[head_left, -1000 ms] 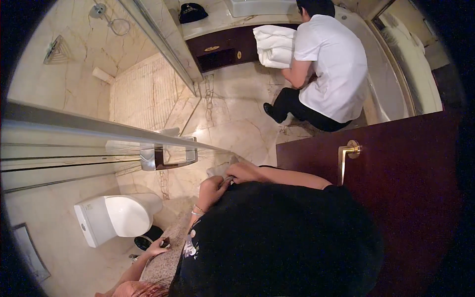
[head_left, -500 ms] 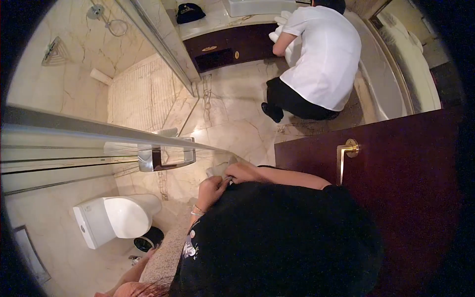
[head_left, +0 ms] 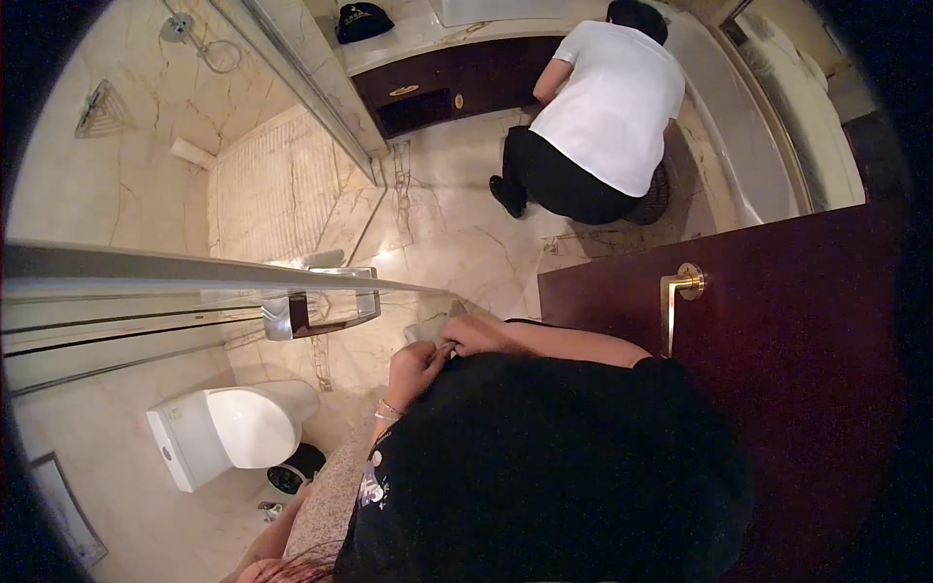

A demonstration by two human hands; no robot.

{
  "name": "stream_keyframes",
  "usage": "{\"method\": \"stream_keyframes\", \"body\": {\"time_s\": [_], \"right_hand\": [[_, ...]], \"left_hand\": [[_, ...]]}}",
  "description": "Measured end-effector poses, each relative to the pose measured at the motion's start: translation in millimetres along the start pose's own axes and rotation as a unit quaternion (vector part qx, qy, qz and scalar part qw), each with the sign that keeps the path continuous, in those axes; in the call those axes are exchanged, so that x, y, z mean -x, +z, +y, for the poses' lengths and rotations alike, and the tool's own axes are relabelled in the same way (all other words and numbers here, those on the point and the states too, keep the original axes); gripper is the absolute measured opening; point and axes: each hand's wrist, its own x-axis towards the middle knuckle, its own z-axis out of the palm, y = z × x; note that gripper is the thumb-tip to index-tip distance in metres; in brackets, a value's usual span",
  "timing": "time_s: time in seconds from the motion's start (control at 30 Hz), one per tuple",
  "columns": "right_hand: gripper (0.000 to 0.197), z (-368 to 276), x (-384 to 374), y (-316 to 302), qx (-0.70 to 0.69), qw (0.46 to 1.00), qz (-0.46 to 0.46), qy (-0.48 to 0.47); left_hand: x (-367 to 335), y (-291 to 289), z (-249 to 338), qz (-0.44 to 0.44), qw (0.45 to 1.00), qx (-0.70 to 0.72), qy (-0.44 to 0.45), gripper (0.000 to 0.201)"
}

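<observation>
My left hand (head_left: 416, 367), with a thin bracelet on the wrist, and my right hand (head_left: 478, 335) meet close to my chest, above my black shirt. Both pinch a small pale grey cloth (head_left: 428, 319) that sticks out toward the glass shower door (head_left: 194, 267). The fingers of both hands are curled, and most of the cloth is hidden behind them. My right forearm runs in from the right, next to the dark wooden door (head_left: 777, 330).
A person in a white shirt (head_left: 607, 102) crouches on the marble floor at the dark vanity cabinet (head_left: 428, 87). The shower door carries a metal handle (head_left: 321, 313). A white toilet (head_left: 224, 432) and a black bin (head_left: 294, 471) are at lower left, a bathtub (head_left: 748, 126) at right. A brass lever (head_left: 678, 290) is on the wooden door.
The crouching person has turned to the cabinet and leaned in; the white towels they held are no longer visible. My hands have hardly moved.
</observation>
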Motion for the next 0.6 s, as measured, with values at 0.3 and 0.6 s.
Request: {"method": "stream_keyframes", "body": {"time_s": [0.3, 0.6], "right_hand": [[0.016, -4, 0, -2, 0.008, 1.0, 0.003, -0.024], [0.018, -6, -1, -1, -0.049, 0.997, -0.037, 0.043]], "left_hand": [[3, -2, 1, 0.001, 1.0, -0.006, 0.008, 0.036], [4, -5, 5, -0.003, 1.0, 0.008, 0.001, 0.038]]}}
